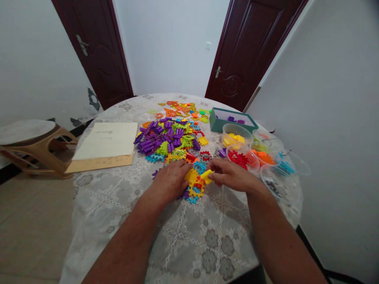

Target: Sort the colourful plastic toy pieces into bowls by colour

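My right hand [226, 173] pinches a yellow plastic building piece [206, 176] between thumb and fingers, just above the table. My left hand [173, 176] lies at the near edge of a heap of colourful interlocking pieces [168, 136], its fingertips by a yellow toothed piece [196, 184]; whether it grips that piece is hidden. Blue toothed pieces [193, 199] stick out below the yellow one. Purple, lime, orange and red pieces make up the heap beyond both hands.
Clear round tubs stand at the right, holding yellow pieces [233, 139], red pieces [238, 159] and orange pieces [263, 157]. Behind them is a green box [218, 125] with purple pieces. Paper sheets [105, 140] lie at the left on the patterned tablecloth [189, 244].
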`<state>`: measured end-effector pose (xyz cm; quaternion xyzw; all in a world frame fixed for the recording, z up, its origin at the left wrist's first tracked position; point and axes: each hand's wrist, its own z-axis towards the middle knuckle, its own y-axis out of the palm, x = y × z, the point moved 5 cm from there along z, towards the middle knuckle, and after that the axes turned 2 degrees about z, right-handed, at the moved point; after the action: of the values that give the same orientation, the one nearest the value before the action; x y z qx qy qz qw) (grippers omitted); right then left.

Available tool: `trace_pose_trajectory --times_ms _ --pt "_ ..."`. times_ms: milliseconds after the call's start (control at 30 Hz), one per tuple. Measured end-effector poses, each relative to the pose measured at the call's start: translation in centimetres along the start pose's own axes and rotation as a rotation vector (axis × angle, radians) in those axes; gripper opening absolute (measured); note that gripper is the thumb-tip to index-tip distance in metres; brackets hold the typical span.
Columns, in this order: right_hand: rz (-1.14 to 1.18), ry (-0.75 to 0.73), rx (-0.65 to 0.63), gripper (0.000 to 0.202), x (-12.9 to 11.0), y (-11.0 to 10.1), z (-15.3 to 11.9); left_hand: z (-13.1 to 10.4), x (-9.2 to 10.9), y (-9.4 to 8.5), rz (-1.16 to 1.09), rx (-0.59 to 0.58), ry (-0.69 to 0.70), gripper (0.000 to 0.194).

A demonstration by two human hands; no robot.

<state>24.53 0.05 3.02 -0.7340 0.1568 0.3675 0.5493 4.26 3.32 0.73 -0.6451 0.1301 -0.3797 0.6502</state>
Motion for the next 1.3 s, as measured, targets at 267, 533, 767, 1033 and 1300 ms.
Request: trace_pose_trajectory --times_ms 267,533,767,1033,1300 --pt "-0.229 0.008 -0.101 0.026 -0.4 1.8 0.5 0.2 -0.2 1.0 0.072 0.025 -0.012 0.048" --pt "-0.222 -0.029 -0.105 0.018 -1.4 2.3 0.5 0.4 0.4 0.4 0.022 0.02 -0.018 0.018" --pt "0.026 -0.1 -0.154 0.023 -1.1 1.7 0.1 0.3 -0.2 -1.3 -0.163 0.144 -0.081 0.016" --pt "0.669 -0.13 -0.001 0.027 -0.2 1.1 1.4 0.2 -0.7 -1.8 -0.702 0.205 -0.301 0.011" --pt "0.727 -0.109 0.1 0.028 0.6 1.7 2.5 0.5 -0.7 -0.9 -1.045 0.133 -0.296 0.02"
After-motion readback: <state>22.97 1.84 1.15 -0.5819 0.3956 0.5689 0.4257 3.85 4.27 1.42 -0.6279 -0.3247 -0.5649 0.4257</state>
